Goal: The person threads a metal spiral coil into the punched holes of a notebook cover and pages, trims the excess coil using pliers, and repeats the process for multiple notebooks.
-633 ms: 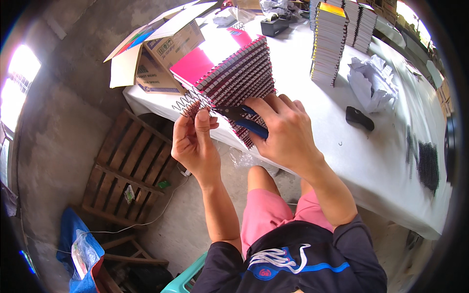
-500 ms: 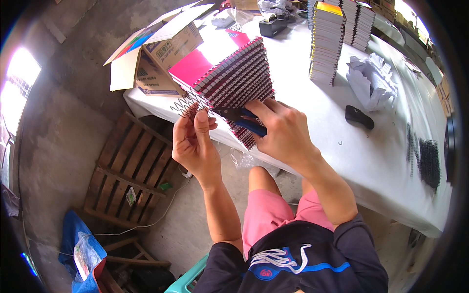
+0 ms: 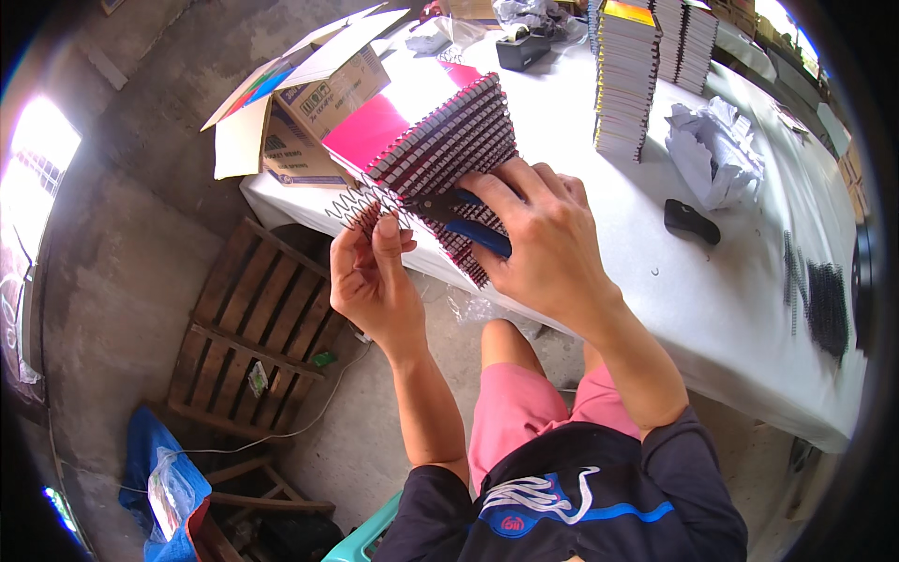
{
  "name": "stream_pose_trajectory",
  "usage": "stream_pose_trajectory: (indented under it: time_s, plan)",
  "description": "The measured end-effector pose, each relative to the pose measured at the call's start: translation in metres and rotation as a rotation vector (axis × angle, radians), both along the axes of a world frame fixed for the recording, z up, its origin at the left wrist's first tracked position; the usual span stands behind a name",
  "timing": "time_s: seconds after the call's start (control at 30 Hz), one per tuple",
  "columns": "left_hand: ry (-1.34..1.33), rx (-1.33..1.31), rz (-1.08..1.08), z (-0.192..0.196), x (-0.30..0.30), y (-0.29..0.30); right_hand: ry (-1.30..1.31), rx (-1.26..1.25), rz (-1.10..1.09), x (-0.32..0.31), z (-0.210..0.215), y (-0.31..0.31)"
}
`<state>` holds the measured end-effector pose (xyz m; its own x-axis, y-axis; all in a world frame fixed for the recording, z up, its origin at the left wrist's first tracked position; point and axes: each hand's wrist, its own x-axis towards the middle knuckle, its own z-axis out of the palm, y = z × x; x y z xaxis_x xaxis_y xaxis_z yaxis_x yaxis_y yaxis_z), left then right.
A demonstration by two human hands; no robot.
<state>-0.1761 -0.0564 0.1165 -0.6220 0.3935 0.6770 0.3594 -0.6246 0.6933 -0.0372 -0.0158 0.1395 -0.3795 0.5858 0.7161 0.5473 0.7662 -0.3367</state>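
A stack of spiral notebooks [image 3: 449,131] with pink covers stands near the table's edge, its bound side tilted toward me. Loose wire coil ends [image 3: 345,208] stick out past the stack's near left corner. My left hand [image 3: 382,295] pinches some of these ends between thumb and fingers. Blue-handled pliers [image 3: 479,236] are gripped in my right hand [image 3: 548,234], which rests close against the bound edges. The dark jaws of the pliers point left at the coils beside my left fingertips. Whether the jaws close on a wire is too small to tell.
An opened cardboard box [image 3: 323,103] stands left of the stack. Further right are tall notebook stacks [image 3: 626,89], crumpled paper [image 3: 716,155], a black object [image 3: 691,222] and loose black coils [image 3: 826,304]. A tape dispenser [image 3: 522,49] sits behind. A wooden pallet [image 3: 248,328] leans below left.
The plier handles have spread apart a little, and my right hand has opened slightly around them. My left hand keeps its pinch in nearly the same place.
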Motion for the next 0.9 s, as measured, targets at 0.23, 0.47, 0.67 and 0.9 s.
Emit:
stream_pose_trajectory:
  time_s: [0.23, 0.47, 0.67, 0.9]
  plan:
    - [0.046, 0.014, 0.020, 0.000, 0.000, 0.001, -0.039, 0.072, -0.027, -0.001, 0.000, -0.002]
    - [0.048, -0.011, -0.013, 0.000, 0.001, 0.000, -0.002, -0.126, 0.067, 0.005, -0.004, 0.004]
    - [0.006, -0.039, -0.065, 0.002, -0.001, -0.003, 0.036, 0.116, -0.031, 0.008, 0.004, 0.002]
    - [-0.045, -0.030, -0.112, 0.003, 0.001, -0.003, 0.000, 0.040, -0.010, 0.001, 0.005, 0.000]
